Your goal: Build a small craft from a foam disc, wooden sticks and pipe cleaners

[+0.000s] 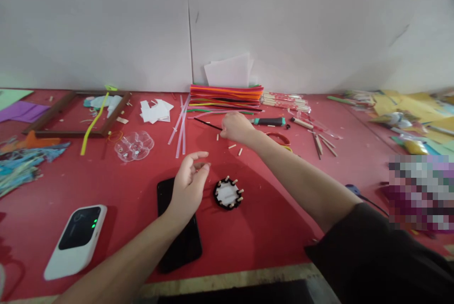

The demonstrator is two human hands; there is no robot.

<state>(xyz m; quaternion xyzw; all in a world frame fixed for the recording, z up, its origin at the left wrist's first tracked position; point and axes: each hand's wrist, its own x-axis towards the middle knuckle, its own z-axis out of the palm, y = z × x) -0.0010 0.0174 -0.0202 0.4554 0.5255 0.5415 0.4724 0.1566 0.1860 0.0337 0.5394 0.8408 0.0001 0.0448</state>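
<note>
My right hand (237,126) reaches to the back of the red table, its fingers closed on one end of a black pipe cleaner (207,124). My left hand (189,183) hovers over a black phone (180,247), fingers bent and apart from the thumb, with nothing in them. Just right of it sits a small round piece (227,194) with a white base, a black fuzzy rim and several short wooden pegs standing around it. Behind my right hand lies a bundle of coloured pipe cleaners (227,96). Short wooden peg pieces (240,152) are scattered nearby.
A white device with a screen (76,242) lies front left. Further back are a brown frame (71,134), a clear plastic palette (135,146) and glue sticks (180,129). A green-and-black handled tool (269,121) and scissors (280,138) lie right of centre.
</note>
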